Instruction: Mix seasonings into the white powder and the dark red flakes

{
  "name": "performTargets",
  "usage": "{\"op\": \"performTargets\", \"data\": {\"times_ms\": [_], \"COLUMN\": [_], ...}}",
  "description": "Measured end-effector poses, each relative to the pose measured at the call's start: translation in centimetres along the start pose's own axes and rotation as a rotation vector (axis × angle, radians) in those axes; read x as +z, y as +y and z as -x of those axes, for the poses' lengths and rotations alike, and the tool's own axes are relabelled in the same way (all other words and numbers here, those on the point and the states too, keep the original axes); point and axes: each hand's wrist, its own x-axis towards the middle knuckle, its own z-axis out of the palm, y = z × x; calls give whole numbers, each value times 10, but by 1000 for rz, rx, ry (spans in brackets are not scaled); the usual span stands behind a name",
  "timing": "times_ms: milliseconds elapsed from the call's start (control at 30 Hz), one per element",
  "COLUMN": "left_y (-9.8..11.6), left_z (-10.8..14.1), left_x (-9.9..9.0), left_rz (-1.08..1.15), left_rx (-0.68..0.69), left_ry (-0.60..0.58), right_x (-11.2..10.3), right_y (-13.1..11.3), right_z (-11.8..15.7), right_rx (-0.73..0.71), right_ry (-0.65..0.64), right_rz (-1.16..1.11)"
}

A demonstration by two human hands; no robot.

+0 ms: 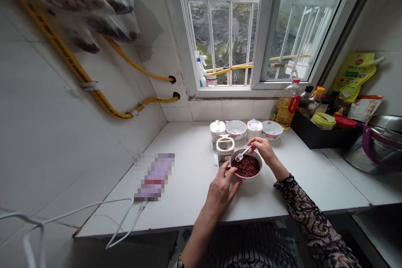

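Holding a small white spoon between the thumb and fingers of the right hand, the person has the spoon's head just inside a small ceramic bowl, but I cannot tell if it touches the contents. The fingers of the left hand are spread and clamp the left side of this bowl. It stands near the front edge of a white tiled counter and is filled with many dark red grains, perhaps peppercorns, although they are too small to be sure. Just behind it is a round jar with dark contents, and further back stand two white lidded pots and two flower-pattern bowls in a row; their contents are hard to see. A black tray holds bottles, including a bottle of yellow oil. On the left lies a flat packet, blurred and unreadable. A steel pot is cut off by the right edge.
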Motion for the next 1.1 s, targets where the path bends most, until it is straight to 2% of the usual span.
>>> {"op": "performTargets", "data": {"times_ms": [300, 433, 567, 700, 767, 833, 933, 1000, 1100], "left_y": [0, 0, 0, 0, 0, -1, -1, -1, -1], "left_z": [-1, 0, 0, 0, 0, 0, 0, 0, 1], "left_x": [1, 0, 1, 2, 2, 2, 1, 2, 2], "left_rz": [-6, -6, 0, 2, 5, 2, -6, -7, -4], "left_rx": [4, 7, 5, 11, 11, 10, 9, 5, 4], "left_ry": [-1, 1, 8, 21, 19, 13, 10, 11, 9], "right_x": [6, 14, 23, 30, 28, 23, 10, 3, 0], "right_y": [-6, -8, -8, -9, -11, -11, -10, -7, -1], "right_z": [-2, -4, 0, 10, 13, 14, 12, 11, 9], "right_rx": [-28, -118, -341, -675, -777, -799, -752, -711, -640], "right_ry": [74, 130, 140, 20, 3, 61, 167, 171, 110], "right_rz": [-83, -54, 130, 514, 586, 562, 510, 524, 612]}}
